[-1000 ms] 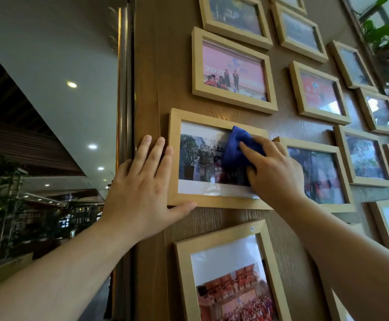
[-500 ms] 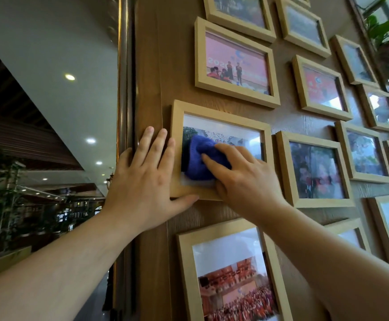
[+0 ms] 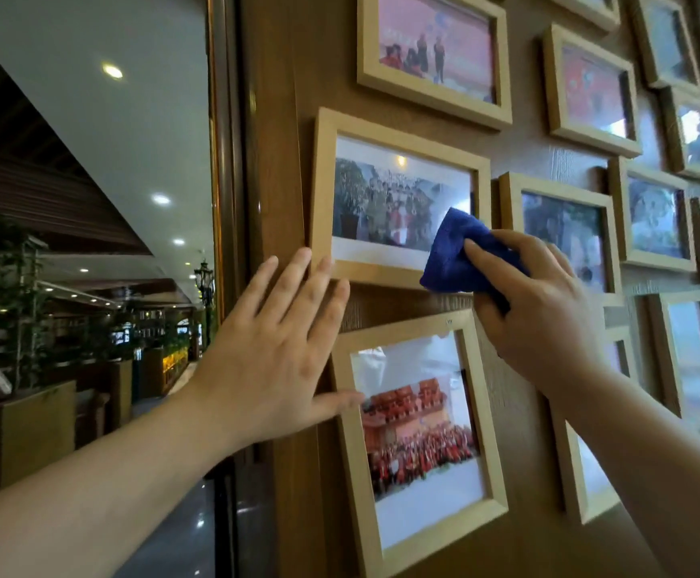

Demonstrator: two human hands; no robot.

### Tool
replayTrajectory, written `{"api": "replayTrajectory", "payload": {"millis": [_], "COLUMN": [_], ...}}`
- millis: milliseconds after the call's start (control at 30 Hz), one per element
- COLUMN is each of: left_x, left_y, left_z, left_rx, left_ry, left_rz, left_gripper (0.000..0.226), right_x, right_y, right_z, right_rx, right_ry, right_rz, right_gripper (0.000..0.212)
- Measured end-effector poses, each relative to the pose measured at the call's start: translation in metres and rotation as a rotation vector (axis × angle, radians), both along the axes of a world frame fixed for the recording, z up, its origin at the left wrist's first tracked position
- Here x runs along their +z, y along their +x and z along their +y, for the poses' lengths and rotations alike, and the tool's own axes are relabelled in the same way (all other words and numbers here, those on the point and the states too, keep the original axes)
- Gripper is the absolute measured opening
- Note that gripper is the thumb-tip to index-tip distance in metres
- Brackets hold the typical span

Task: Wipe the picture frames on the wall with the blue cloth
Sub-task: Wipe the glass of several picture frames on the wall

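Several light wooden picture frames hang on a brown wood-grain wall (image 3: 281, 118). My right hand (image 3: 540, 310) grips the folded blue cloth (image 3: 460, 256) against the lower right corner of the middle-left frame (image 3: 398, 202), which shows a group photo. My left hand (image 3: 273, 352) is flat with fingers spread, fingertips near that frame's lower left corner and thumb on the left edge of the lower frame (image 3: 415, 435) with a red group photo.
More frames fill the wall to the right and above, such as a pink-photo frame (image 3: 431, 52) and a dark-photo frame (image 3: 561, 231). The wall's left edge meets a metal-trimmed pillar (image 3: 223, 160); beyond it lies a dim hall with plants (image 3: 10, 294) and ceiling lights.
My right hand swept the cloth across the middle-left frame's glass, left then to its lower right corner. My left hand slid down off that frame's corner toward the lower frame.
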State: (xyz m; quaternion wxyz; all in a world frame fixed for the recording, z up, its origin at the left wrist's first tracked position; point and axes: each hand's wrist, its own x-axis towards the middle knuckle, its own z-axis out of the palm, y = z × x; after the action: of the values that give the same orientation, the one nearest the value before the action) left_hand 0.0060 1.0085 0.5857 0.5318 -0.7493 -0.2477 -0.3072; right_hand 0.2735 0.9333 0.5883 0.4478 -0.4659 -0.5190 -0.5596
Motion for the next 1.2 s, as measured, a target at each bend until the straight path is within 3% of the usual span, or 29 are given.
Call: {"api": "replayTrajectory", "payload": {"millis": [433,733,933,1200], "left_x": [-0.049,-0.056,-0.059,-0.06], "left_y": [-0.002,0.007,0.007,0.007], "left_z": [0.009,0.013,0.016,0.017], "left_rx": [0.048,-0.021,-0.031,-0.013], "left_ry": [-0.095,-0.121,-0.097,-0.07], "left_rz": [0.017,-0.066,-0.08,-0.07], "left_gripper": [0.104,0.108,0.11,0.109], "right_x": [-0.088,-0.113,-0.1,-0.163], "right_y": [-0.053,-0.059,-0.024,-0.057], "right_z": [0.033,0.048,0.046,0.041], "right_rx": [0.174,0.126,0.065,0.157], "right_ry": [-0.155,-0.161,-0.137,-0.254], "right_rz": [0.076,-0.099,0.122,-0.027], "right_gripper": [0.049,0.039,0.043,0.039]}}
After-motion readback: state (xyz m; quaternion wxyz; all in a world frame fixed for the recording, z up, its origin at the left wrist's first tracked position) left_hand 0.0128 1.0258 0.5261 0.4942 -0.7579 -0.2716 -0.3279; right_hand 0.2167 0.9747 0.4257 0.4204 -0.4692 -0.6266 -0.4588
